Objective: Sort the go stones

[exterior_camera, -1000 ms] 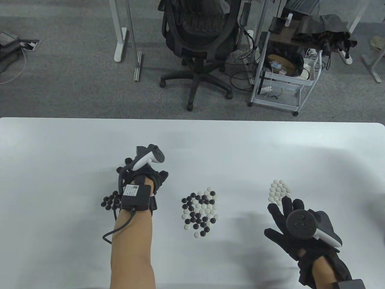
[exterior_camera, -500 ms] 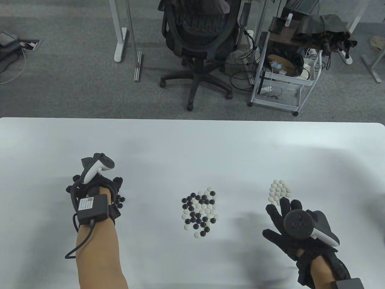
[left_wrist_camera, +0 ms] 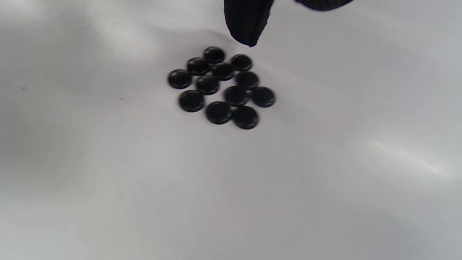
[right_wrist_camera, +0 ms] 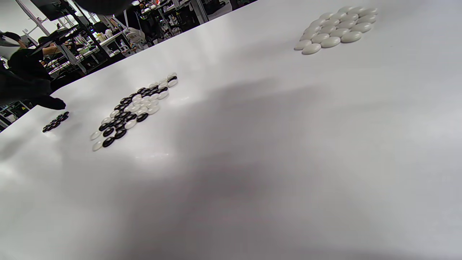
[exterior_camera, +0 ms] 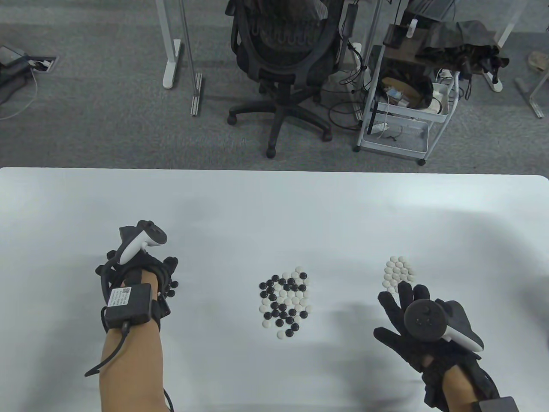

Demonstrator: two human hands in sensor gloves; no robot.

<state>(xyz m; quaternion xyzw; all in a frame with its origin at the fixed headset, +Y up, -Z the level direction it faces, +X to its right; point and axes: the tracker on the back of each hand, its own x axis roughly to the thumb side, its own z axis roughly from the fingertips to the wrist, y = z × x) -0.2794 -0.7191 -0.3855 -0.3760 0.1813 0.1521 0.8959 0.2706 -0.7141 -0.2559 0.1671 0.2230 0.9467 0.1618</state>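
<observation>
Black and white mixed stones [exterior_camera: 285, 302] lie mid-table between both hands: left hand [exterior_camera: 137, 274], its fingers' state unclear, hovers over the black pile [left_wrist_camera: 221, 87]; right hand [exterior_camera: 411, 317], fingers spread, touches the white pile [exterior_camera: 398, 272].

On the white bench [exterior_camera: 274, 201] lie three flat clusters of glossy round Go stones: a mixed black-and-white pile [exterior_camera: 284, 301] midway along the near edge, black stones [left_wrist_camera: 221, 87] toward the left edge, white stones [exterior_camera: 397, 273] toward the right.
</observation>
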